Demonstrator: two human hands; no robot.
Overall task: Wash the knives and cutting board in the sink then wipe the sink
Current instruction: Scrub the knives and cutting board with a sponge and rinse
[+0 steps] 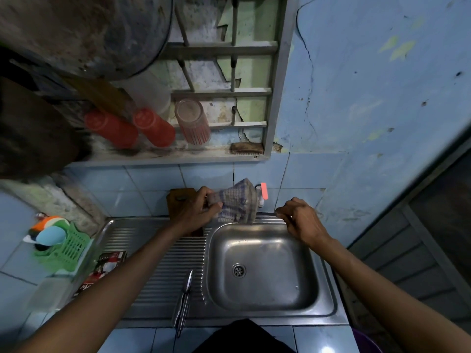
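My left hand [197, 211] grips a checkered cloth [238, 202] above the back rim of the steel sink [265, 296]. The cloth hangs in front of a tap with a pink handle [263, 191]. Behind my left hand, a brown wooden cutting board [178, 197] leans on the tiled wall. Over the sink's back right corner hovers my right hand [299, 220], fingers curled and thumb against fingertips, with nothing visible in it. Two metal knives [184, 299] lie side by side on the ribbed draining board [158, 266]. The basin is bare around its drain [239, 270].
A green basket [68, 248] with sponges stands on the left counter, beside a red packet [109, 266] and a clear container [51, 289]. Two red cups [153, 126] and a glass [192, 121] stand upside down on the window ledge, with a brush [246, 148] nearby.
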